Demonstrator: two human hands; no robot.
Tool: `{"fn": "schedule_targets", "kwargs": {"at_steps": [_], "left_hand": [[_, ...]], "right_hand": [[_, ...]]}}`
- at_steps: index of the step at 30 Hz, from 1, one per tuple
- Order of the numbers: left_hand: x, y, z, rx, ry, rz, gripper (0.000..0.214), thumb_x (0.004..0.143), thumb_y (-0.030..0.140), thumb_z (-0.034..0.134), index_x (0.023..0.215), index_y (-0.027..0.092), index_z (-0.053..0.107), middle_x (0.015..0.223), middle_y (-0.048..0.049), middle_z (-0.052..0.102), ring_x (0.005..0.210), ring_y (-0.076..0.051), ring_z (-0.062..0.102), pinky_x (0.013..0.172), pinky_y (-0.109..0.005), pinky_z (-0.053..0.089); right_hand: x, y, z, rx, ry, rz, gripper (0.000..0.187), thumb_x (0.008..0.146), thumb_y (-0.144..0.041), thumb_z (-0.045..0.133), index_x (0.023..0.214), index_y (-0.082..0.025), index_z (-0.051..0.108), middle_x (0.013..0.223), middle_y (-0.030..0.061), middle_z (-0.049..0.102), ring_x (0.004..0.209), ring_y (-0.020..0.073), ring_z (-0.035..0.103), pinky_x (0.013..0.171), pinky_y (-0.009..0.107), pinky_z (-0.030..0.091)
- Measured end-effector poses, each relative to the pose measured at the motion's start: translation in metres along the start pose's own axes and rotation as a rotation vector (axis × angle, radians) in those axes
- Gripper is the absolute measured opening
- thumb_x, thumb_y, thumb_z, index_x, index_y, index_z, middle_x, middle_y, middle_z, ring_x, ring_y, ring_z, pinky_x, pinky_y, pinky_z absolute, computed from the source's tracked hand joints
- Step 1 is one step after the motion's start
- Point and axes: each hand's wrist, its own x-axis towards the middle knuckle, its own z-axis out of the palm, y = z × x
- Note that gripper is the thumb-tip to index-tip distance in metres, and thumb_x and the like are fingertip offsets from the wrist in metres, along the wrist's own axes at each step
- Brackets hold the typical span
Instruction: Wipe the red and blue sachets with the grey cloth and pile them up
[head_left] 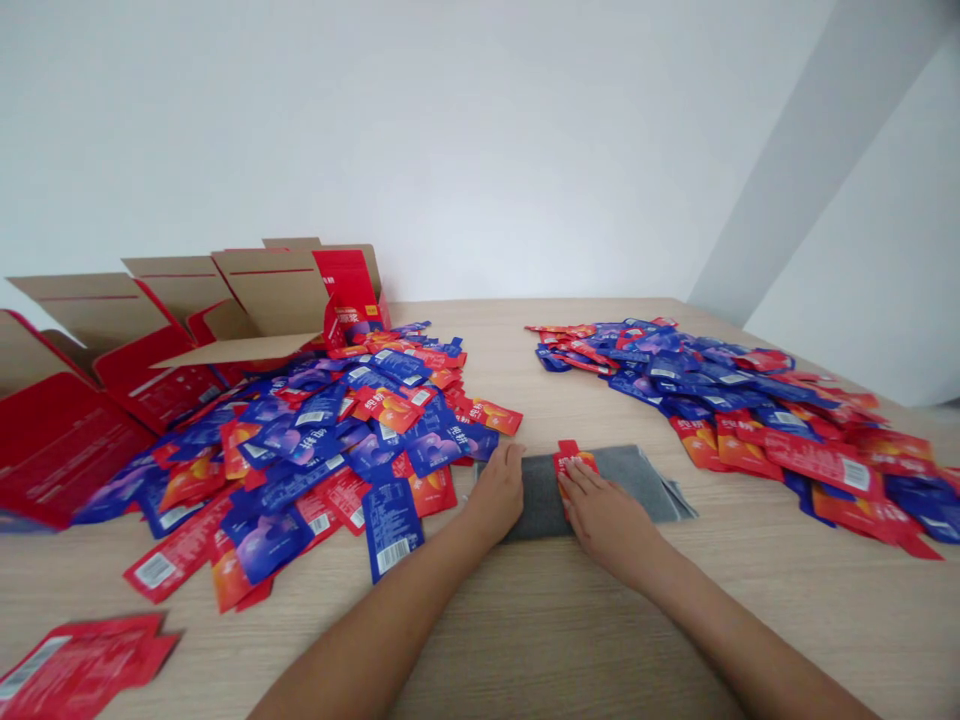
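A flat grey pouch (637,478) lies on the wooden table (540,620) between two heaps of packets. My left hand (496,493) rests on the pouch's left end, fingers together and laid flat. My right hand (600,508) lies on the pouch with its fingers stretched over a small red packet (570,458), pressing it against the grey fabric. A large heap of blue and red packets (330,440) spreads just left of my left hand. A second heap of the same packets (757,410) lies to the right of the pouch.
Several open red-and-brown cardboard boxes (187,320) stand at the back left behind the left heap. A few red packets (75,665) lie at the near left corner. A white wall rises behind the table's far edge.
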Motion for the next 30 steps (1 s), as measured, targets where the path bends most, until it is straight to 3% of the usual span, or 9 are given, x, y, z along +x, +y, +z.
{"fn": "schedule_targets", "kwargs": {"at_steps": [6,12,14,19,24,27,30], "left_hand": [[0.000,-0.001,0.001,-0.038,0.014,0.011,0.048,0.071,-0.007,0.034,0.114,0.012,0.039,0.115,-0.0135,0.045,0.114,-0.020,0.042,0.099,-0.038,0.037],[-0.001,-0.004,0.003,-0.100,0.052,0.025,0.056,0.063,-0.009,0.034,0.114,0.015,0.037,0.112,-0.0116,0.046,0.112,-0.020,0.042,0.098,-0.042,0.037],[-0.001,-0.004,0.004,-0.132,0.090,0.000,0.050,0.066,-0.007,0.034,0.111,0.015,0.038,0.107,-0.0106,0.047,0.105,-0.020,0.045,0.095,-0.041,0.040],[0.001,-0.003,0.005,-0.109,0.109,-0.063,0.044,0.067,-0.007,0.032,0.104,0.016,0.040,0.102,-0.0086,0.046,0.099,-0.019,0.046,0.091,-0.039,0.042],[0.001,-0.002,0.004,-0.073,0.064,0.006,0.049,0.065,-0.007,0.034,0.108,0.014,0.040,0.105,-0.0104,0.045,0.105,-0.021,0.044,0.093,-0.040,0.040],[0.001,-0.002,0.002,-0.084,0.042,-0.008,0.052,0.063,-0.008,0.035,0.110,0.013,0.039,0.106,-0.0114,0.044,0.106,-0.021,0.043,0.094,-0.038,0.040],[0.000,0.000,0.000,-0.077,0.026,-0.013,0.053,0.062,-0.008,0.035,0.110,0.012,0.039,0.108,-0.0125,0.044,0.109,-0.021,0.042,0.096,-0.037,0.038]], "right_hand": [[-0.001,0.013,-0.006,0.165,0.211,-0.053,0.042,0.079,-0.010,0.039,0.115,-0.013,0.059,0.130,0.0133,0.050,0.122,0.0243,0.043,0.100,0.044,0.039],[-0.005,-0.006,-0.031,0.347,0.335,-0.175,0.042,0.086,-0.020,0.040,0.128,-0.019,0.047,0.135,0.0100,0.045,0.125,0.0215,0.039,0.101,0.044,0.038],[-0.007,-0.014,-0.030,0.363,0.309,-0.194,0.041,0.088,-0.024,0.040,0.128,-0.019,0.048,0.133,0.0101,0.048,0.123,0.0212,0.041,0.100,0.043,0.039],[-0.011,-0.022,-0.007,0.220,0.076,-0.241,0.043,0.085,-0.023,0.042,0.125,-0.012,0.053,0.131,0.0139,0.050,0.125,0.0241,0.040,0.101,0.042,0.037],[0.003,-0.014,0.005,0.103,0.020,-0.164,0.045,0.087,-0.017,0.033,0.128,-0.008,0.048,0.138,0.0152,0.040,0.131,0.0249,0.030,0.103,0.047,0.032],[0.012,-0.001,0.002,0.102,0.007,-0.035,0.042,0.089,-0.020,0.031,0.124,-0.012,0.053,0.134,0.0128,0.045,0.126,0.0253,0.038,0.098,0.050,0.036],[0.013,0.016,-0.004,0.160,0.049,0.006,0.037,0.088,-0.021,0.035,0.111,-0.016,0.063,0.122,0.0105,0.058,0.117,0.0218,0.049,0.095,0.043,0.041]]}}
